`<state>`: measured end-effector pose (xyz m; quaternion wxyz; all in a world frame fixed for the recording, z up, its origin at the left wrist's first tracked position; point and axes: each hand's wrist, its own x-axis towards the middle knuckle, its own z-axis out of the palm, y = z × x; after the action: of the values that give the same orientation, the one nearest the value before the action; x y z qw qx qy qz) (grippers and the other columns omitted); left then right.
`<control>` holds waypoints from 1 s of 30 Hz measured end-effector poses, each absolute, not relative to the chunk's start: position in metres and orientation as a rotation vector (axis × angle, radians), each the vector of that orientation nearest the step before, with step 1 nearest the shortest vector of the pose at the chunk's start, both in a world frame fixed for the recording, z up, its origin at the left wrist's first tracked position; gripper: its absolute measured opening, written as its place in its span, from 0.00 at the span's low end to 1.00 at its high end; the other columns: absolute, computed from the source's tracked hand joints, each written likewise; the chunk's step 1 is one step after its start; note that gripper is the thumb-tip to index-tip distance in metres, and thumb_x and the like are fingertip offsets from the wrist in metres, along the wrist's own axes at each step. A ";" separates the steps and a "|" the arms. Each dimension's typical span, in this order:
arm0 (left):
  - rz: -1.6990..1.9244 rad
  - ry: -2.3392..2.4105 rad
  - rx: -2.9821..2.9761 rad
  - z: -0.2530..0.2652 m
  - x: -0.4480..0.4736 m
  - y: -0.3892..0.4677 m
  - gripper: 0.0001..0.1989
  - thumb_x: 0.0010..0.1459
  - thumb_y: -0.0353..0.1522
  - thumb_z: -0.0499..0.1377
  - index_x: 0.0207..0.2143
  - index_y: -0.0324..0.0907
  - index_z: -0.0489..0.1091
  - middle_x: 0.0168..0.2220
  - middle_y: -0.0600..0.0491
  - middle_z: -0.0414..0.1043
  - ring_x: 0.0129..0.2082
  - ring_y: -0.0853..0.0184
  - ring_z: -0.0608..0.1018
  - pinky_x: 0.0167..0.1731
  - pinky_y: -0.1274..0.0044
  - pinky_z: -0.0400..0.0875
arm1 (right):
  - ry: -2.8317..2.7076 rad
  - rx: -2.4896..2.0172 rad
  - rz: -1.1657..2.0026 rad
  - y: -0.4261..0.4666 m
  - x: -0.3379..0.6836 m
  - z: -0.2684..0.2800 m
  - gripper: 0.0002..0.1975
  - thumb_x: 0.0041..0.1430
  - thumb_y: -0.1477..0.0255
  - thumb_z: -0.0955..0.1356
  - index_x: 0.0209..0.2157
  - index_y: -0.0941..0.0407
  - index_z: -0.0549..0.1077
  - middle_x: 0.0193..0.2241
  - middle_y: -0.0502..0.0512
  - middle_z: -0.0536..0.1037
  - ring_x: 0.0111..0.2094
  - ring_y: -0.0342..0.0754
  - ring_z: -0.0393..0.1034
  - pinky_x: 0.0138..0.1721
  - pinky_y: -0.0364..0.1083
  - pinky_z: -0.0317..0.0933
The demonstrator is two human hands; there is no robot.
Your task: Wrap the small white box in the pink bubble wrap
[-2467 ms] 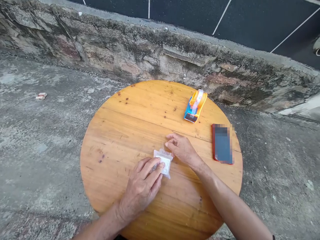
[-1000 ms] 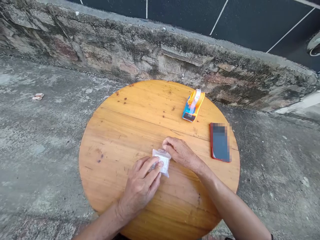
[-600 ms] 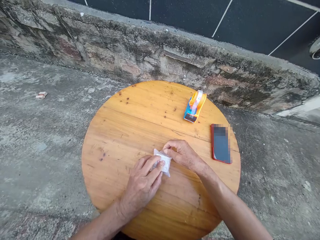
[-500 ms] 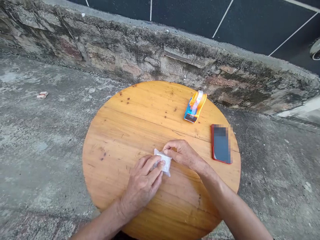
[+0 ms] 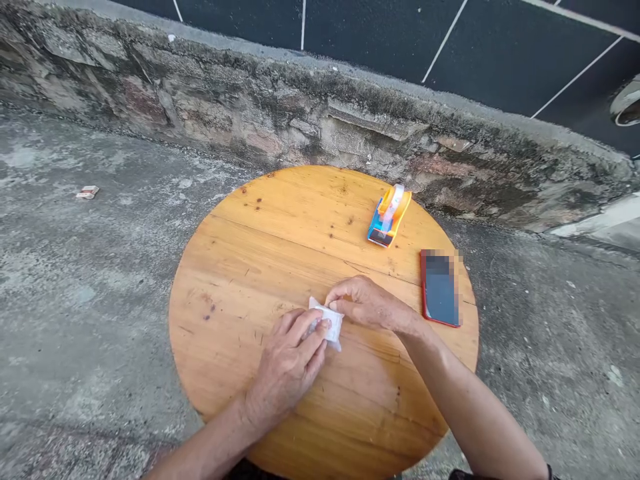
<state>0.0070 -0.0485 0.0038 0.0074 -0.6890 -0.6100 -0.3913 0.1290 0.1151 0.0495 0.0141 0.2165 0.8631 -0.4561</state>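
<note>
A small white packet in clear plastic wrapping (image 5: pixel 332 329) lies on the round wooden table (image 5: pixel 240 260), in front of me. My left hand (image 5: pixel 293 350) presses its fingers down on the packet from the left and holds it against the wood. At the packet's upper right edge, my right hand (image 5: pixel 364 303) has thumb and forefinger pinched together on the wrapping. What exactly sits between those two fingertips is too small to make out.
Toward the table's far right edge stands an orange and blue tape dispenser (image 5: pixel 389 216) with a roll of tape. A phone in a red case (image 5: pixel 440 290) lies near the right edge. Behind the table runs a low stone wall (image 5: pixel 280 120). A small box (image 5: pixel 88 193) lies on the concrete floor.
The view has shifted slightly. Both hands stay at the packet in nearly the same pose, with the right wrist raised a little.
</note>
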 end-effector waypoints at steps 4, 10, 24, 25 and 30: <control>-1.217 -1.912 -2.144 0.003 0.007 -0.049 0.16 0.56 0.21 0.56 0.47 0.40 0.68 0.46 0.46 0.72 0.44 0.60 0.72 0.42 0.67 0.72 | 2.754 0.626 -1.320 0.114 0.129 0.055 0.12 0.56 0.78 0.62 0.30 0.56 0.78 0.27 0.47 0.78 0.29 0.42 0.69 0.32 0.40 0.56; -1.227 -1.911 -2.144 0.001 0.008 -0.050 0.16 0.56 0.22 0.57 0.46 0.40 0.69 0.46 0.46 0.72 0.44 0.60 0.72 0.42 0.67 0.72 | 2.920 0.609 -1.008 0.097 0.129 0.072 0.13 0.58 0.78 0.63 0.27 0.55 0.77 0.27 0.50 0.79 0.30 0.45 0.69 0.35 0.44 0.55; -1.234 -1.858 -2.137 0.003 0.007 -0.051 0.14 0.57 0.23 0.55 0.46 0.41 0.69 0.45 0.46 0.72 0.43 0.60 0.72 0.42 0.66 0.71 | 3.232 1.244 -0.820 0.058 0.188 0.047 0.17 0.60 0.79 0.60 0.46 0.55 0.74 0.49 0.60 0.75 0.50 0.53 0.68 0.51 0.55 0.60; -1.232 -1.850 -2.136 0.002 0.007 -0.051 0.14 0.57 0.23 0.55 0.46 0.41 0.69 0.45 0.46 0.72 0.43 0.60 0.72 0.42 0.66 0.71 | 3.193 1.307 -0.966 0.059 0.190 0.040 0.16 0.61 0.78 0.60 0.47 0.55 0.73 0.48 0.60 0.76 0.50 0.52 0.69 0.51 0.54 0.61; -1.215 -1.820 -2.139 -0.002 0.006 -0.051 0.15 0.57 0.23 0.56 0.47 0.42 0.68 0.46 0.46 0.71 0.45 0.59 0.72 0.43 0.65 0.71 | 2.960 1.440 -1.489 0.058 0.178 0.014 0.17 0.59 0.79 0.61 0.49 0.56 0.71 0.43 0.58 0.78 0.43 0.48 0.73 0.46 0.49 0.66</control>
<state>0.0065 -0.0510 -0.0020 0.0407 -0.6985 -0.5942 -0.3968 0.1785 0.0584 0.0142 -0.2334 0.3875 0.7967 -0.4007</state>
